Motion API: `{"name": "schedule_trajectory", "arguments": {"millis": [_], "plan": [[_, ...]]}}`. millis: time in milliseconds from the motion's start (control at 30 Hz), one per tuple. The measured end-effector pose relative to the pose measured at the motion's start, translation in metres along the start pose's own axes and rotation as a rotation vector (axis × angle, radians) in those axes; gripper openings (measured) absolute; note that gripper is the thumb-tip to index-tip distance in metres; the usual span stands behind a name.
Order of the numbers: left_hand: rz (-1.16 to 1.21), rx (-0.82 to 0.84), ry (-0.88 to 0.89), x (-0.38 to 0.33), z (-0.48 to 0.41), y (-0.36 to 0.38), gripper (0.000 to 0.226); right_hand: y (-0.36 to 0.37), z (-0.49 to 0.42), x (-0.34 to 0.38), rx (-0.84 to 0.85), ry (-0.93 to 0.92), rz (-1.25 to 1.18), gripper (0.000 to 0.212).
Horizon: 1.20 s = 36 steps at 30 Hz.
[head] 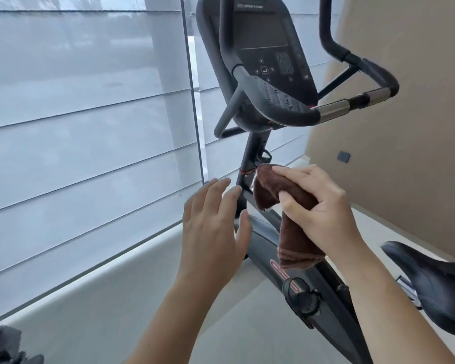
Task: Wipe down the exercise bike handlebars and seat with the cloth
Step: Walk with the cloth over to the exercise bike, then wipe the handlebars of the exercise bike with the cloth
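Pale slatted blinds [90, 127] fill the nine o'clock side of the view, with a beige wall [405, 127] seen toward two o'clock and a light floor [168, 298] below. Between them the exercise bike [271, 248] is seen from above, its frame running down toward five o'clock, where it is cut off by the lower edge.

At twelve o'clock the console [268, 48] is caught, its top cropped and its screen dark; the small lettering above it is too blurred to be read. The handlebars [281, 111] are swept around it, small droplets showing on the near grip pad, and a metal sensor band [334, 109] is seen on the bar toward the right. The upper ends of the bars are cut off by the frame.

At four o'clock the black seat [436, 282] is only partly shown, its rear cropped by the right edge.

Centre view: a brown cloth [292, 232] is gripped in the right hand [323, 208], folded, one end poking up by the stem and the other hanging down over the frame; the middle is hidden under the fingers. The left hand [213, 224] is held flat and spread, nothing in it, just beside the stem; contact cannot be confirmed.

A dark grey shape [3, 345] at seven o'clock is cropped and cannot be made out.
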<state>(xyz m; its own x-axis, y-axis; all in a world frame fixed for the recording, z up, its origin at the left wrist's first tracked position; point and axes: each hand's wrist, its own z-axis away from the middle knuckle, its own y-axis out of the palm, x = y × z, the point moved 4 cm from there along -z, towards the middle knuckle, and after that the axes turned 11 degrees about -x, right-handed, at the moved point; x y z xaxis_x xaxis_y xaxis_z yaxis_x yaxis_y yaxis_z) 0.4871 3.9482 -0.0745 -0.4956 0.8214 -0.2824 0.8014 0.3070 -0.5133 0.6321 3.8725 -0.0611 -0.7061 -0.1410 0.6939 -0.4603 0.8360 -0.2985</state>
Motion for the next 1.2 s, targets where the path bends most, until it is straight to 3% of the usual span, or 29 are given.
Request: {"name": "schedule_trajectory", "arguments": {"millis": [300, 700, 933, 1200], "plan": [[0.030, -0.004, 0.030, 0.016, -0.072, 0.074, 0.038, 0.008, -0.088, -0.046, -0.063, -0.086, 0.056, 0.035], [-0.060, -0.165, 0.067, 0.018, -0.201, 0.143, 0.040, -0.001, -0.249, -0.060, -0.080, -0.352, 0.006, 0.033], [-0.108, -0.213, 0.083, 0.045, -0.255, 0.163, 0.040, 0.044, -0.319, -0.081, 0.045, -0.319, -0.068, 0.032], [-0.119, -0.169, 0.126, 0.110, -0.311, 0.187, 0.037, 0.110, -0.386, -0.092, -0.055, -0.281, -0.172, 0.032]]}}
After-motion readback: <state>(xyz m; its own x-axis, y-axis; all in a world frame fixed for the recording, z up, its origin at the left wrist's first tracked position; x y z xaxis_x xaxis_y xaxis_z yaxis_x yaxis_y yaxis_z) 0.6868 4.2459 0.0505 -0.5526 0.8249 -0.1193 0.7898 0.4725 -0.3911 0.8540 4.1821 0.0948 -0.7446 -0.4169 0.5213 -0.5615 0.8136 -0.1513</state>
